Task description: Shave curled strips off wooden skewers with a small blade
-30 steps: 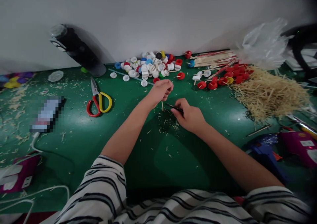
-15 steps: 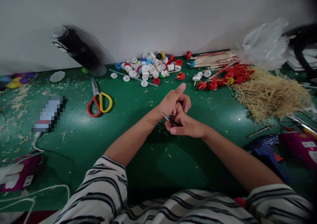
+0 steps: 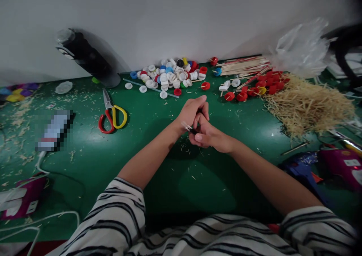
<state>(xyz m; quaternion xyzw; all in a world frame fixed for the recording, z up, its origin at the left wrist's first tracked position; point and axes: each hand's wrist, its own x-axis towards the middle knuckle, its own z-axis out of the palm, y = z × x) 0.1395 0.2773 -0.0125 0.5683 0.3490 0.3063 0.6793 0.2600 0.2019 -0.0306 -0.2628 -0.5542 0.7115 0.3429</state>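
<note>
Now both hands meet over the middle of the green counter (image 3: 85,143). The right hand (image 3: 210,137) is curled closed around a small dark tool (image 3: 190,128), and a pale, thin tip of it sticks out to the left, toward the wrist of the left hand (image 3: 193,111). The left hand is also bent closed, its fingers laid over the right hand and touching it; I cannot tell if it holds something of its own. The tool lies between the two hands, a little above the counter.

Behind the hands, near the wall, lies a pile of bottle caps (image 3: 169,77), mostly white. To the right are red caps on sticks (image 3: 256,90) and a heap of wood splinters (image 3: 308,107). Scissors (image 3: 111,112) with red and yellow handles lie to the left, well apart from the hands.
</note>
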